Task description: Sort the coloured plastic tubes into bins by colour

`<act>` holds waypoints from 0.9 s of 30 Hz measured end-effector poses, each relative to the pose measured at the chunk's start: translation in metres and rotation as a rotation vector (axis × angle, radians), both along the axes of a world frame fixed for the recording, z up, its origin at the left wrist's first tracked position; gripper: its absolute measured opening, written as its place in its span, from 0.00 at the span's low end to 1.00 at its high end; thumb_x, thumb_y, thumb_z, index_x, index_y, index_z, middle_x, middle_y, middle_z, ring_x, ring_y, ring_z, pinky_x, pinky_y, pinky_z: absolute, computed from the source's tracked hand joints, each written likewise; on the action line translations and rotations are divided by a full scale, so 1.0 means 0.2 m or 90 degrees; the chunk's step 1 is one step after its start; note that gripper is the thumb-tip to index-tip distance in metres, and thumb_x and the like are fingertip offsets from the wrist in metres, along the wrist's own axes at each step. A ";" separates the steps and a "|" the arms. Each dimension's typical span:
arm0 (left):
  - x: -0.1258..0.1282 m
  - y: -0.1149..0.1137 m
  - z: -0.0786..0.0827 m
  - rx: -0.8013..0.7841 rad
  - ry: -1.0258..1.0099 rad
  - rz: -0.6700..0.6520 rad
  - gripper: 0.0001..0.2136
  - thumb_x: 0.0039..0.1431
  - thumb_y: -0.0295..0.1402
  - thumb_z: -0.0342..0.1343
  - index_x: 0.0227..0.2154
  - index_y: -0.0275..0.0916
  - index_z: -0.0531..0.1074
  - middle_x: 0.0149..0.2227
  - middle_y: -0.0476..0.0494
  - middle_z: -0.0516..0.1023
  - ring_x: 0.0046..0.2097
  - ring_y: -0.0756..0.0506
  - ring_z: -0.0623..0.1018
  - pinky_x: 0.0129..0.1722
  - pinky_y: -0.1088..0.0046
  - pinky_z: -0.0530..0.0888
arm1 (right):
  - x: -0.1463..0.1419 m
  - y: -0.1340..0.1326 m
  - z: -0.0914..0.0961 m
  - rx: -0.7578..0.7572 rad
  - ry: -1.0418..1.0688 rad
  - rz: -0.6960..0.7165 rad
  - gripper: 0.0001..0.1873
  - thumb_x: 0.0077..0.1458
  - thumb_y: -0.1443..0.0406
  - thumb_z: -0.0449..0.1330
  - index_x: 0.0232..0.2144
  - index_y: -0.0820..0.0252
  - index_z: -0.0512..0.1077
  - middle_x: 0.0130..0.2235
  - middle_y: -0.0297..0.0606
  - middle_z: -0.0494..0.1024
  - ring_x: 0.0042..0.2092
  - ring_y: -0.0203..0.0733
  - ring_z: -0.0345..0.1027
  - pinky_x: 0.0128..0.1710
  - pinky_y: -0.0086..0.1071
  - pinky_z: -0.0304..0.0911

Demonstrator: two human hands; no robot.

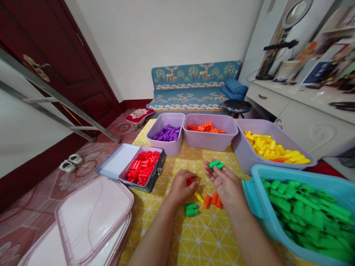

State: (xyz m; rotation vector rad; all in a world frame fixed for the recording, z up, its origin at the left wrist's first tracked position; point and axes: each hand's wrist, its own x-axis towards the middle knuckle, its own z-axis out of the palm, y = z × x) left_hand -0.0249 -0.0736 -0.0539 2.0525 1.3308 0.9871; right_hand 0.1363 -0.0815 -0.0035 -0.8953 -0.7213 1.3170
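My left hand (183, 186) is curled low over the middle of the yellow patterned tablecloth (210, 236), its fingers around a small red plastic piece (190, 181). To its right, my right hand (226, 183) is turned palm up, with small green plastic tubes (216, 164) resting on its fingers. Between and below the hands lie a yellow tube (199, 197), several orange tubes (215, 200) and a pair of green tubes (191, 210). My left fingers partly cover the red piece.
Around the hands stand a tin box of red pieces (149, 183), a lilac bin of purple (170, 149), one of orange (208, 142), one of yellow (244, 155) and a turquoise bin of green (253, 197). Pale lids (94, 214) are stacked at left.
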 end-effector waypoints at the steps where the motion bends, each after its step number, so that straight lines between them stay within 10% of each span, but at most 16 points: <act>1: 0.00 0.00 0.00 -0.001 0.001 0.001 0.08 0.53 0.34 0.58 0.35 0.40 0.77 0.36 0.42 0.78 0.41 0.43 0.73 0.43 0.67 0.67 | 0.01 -0.01 0.03 0.031 0.036 -0.045 0.10 0.48 0.64 0.62 0.36 0.57 0.69 0.42 0.40 0.77 0.47 0.45 0.73 0.49 0.43 0.67; 8: 0.00 0.01 -0.02 -0.011 0.017 0.002 0.09 0.52 0.34 0.59 0.36 0.39 0.78 0.37 0.42 0.77 0.42 0.43 0.73 0.44 0.67 0.67 | 0.17 -0.12 0.36 0.247 0.100 -0.385 0.08 0.58 0.61 0.51 0.37 0.52 0.70 0.62 0.33 0.60 0.62 0.40 0.55 0.63 0.42 0.51; 14: -0.02 0.00 0.01 -0.046 -0.010 -0.029 0.14 0.52 0.40 0.61 0.40 0.39 0.78 0.38 0.40 0.77 0.43 0.41 0.73 0.46 0.65 0.68 | 0.18 -0.09 0.31 0.117 0.076 -0.304 0.15 0.58 0.55 0.49 0.43 0.53 0.67 0.59 0.39 0.64 0.54 0.43 0.66 0.48 0.43 0.65; 22: -0.19 -0.03 0.15 -0.217 0.132 -0.365 0.55 0.30 0.46 0.71 0.64 0.48 0.50 0.66 0.37 0.51 0.65 0.31 0.54 0.61 0.51 0.54 | 0.05 -0.09 0.32 0.080 0.132 -0.201 0.13 0.52 0.59 0.60 0.39 0.59 0.71 0.35 0.34 0.74 0.30 0.31 0.66 0.28 0.25 0.60; 27: -0.09 -0.10 0.11 -0.172 0.242 -0.282 0.50 0.31 0.42 0.71 0.62 0.48 0.56 0.68 0.37 0.43 0.67 0.28 0.46 0.62 0.44 0.46 | 0.06 -0.09 0.31 0.090 0.103 -0.189 0.13 0.51 0.61 0.61 0.38 0.61 0.72 0.33 0.35 0.75 0.29 0.31 0.66 0.28 0.24 0.59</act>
